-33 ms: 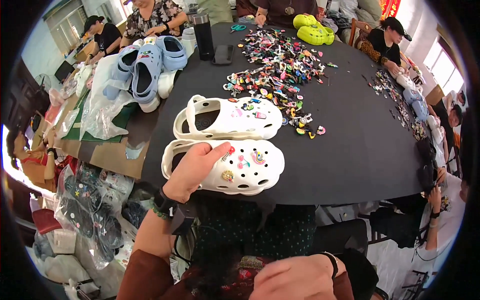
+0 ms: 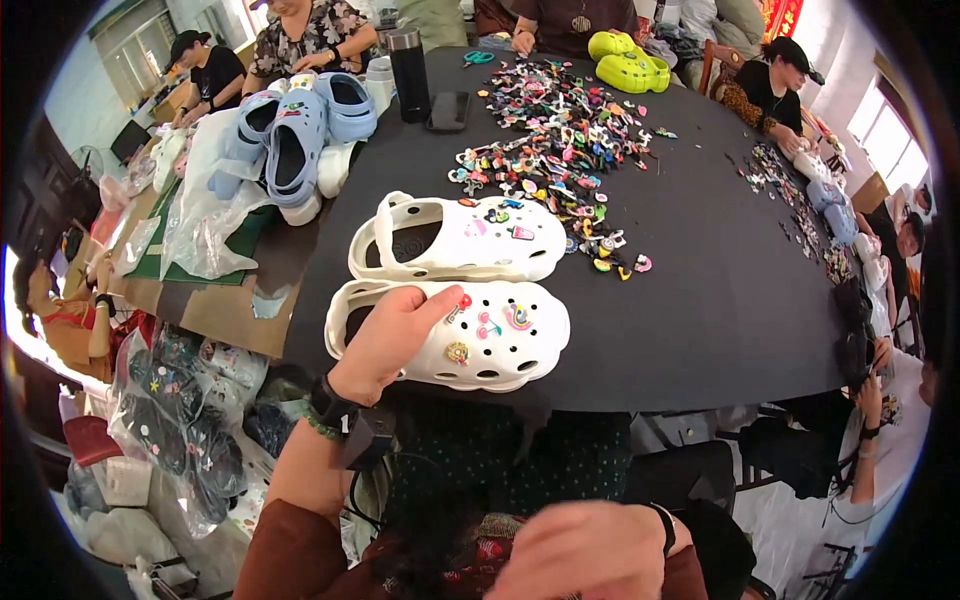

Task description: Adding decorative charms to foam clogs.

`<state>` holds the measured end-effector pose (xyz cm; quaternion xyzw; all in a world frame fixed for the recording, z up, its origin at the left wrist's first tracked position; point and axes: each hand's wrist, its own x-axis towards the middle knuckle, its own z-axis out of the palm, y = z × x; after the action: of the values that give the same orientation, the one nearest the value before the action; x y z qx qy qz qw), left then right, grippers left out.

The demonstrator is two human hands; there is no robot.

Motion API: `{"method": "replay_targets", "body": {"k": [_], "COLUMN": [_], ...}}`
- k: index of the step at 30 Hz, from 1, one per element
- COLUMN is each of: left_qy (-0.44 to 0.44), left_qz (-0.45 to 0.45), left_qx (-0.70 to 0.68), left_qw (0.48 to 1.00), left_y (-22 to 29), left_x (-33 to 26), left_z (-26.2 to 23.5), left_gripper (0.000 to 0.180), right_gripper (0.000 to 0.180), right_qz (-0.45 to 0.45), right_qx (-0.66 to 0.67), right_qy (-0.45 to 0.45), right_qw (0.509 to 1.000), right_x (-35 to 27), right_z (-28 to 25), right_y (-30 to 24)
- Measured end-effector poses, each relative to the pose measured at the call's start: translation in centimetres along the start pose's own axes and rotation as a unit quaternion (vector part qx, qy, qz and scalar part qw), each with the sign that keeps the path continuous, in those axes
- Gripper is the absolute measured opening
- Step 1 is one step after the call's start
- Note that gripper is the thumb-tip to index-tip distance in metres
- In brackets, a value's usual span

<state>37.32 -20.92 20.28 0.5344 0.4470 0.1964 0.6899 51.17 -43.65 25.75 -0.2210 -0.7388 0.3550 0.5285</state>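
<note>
Two white clogs lie side by side on the dark table, toes to the right. My left hand (image 2: 385, 340) is closed on the near clog (image 2: 500, 365), its thumb over the upper beside a small red charm (image 2: 463, 302). On that clog's upper sit a cherry charm (image 2: 488, 326), a rainbow charm (image 2: 518, 317) and a round gold charm (image 2: 457, 352). The far clog (image 2: 525, 258) bears several charms too, among them a red drink cup charm (image 2: 521, 233). Low in front of my body is my right hand (image 2: 585, 555), smeared by motion; its fingers cannot be made out.
Beyond the clogs spreads a heap of small colourful charms (image 2: 560, 130). A black tumbler (image 2: 408, 75), a dark phone (image 2: 448, 112) and teal scissors (image 2: 479, 58) lie or stand behind. Blue clogs (image 2: 292, 150) are at left, lime-green clogs (image 2: 632, 70) at the far side. Other people sit around the table.
My right hand has shifted a little to the left near my body. The left hand keeps its hold on the near clog.
</note>
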Motion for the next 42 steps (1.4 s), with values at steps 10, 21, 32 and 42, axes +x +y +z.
{"method": "replay_targets", "body": {"k": [10, 21, 32, 42], "left_qy": [-0.023, -0.07, -0.038, -0.032], "left_qz": [0.065, 0.046, 0.076, 0.064], "left_qx": [0.038, 0.033, 0.064, 0.068], "left_qw": [0.997, 0.996, 0.994, 0.995], "left_y": [0.2, -0.2, -2.1, -1.8], "left_x": [0.3, 2.4, 4.4, 4.3], "left_z": [0.2, -0.8, -1.4, -1.3], "left_gripper": [0.033, 0.032, 0.037, 0.037], "right_gripper": [0.054, 0.042, 0.021, 0.023], "right_qz": [0.157, 0.128, 0.013, 0.061], "right_qx": [-0.49, -0.477, -0.498, -0.478], "right_qy": [0.073, 0.081, 0.11, 0.141], "right_qw": [0.854, 0.866, 0.86, 0.865], "right_x": [2.2, 3.5, 3.5, 3.9], "right_z": [-2.4, -3.6, -3.6, -3.2], "right_y": [11.2, 14.5, 16.6, 16.1]}}
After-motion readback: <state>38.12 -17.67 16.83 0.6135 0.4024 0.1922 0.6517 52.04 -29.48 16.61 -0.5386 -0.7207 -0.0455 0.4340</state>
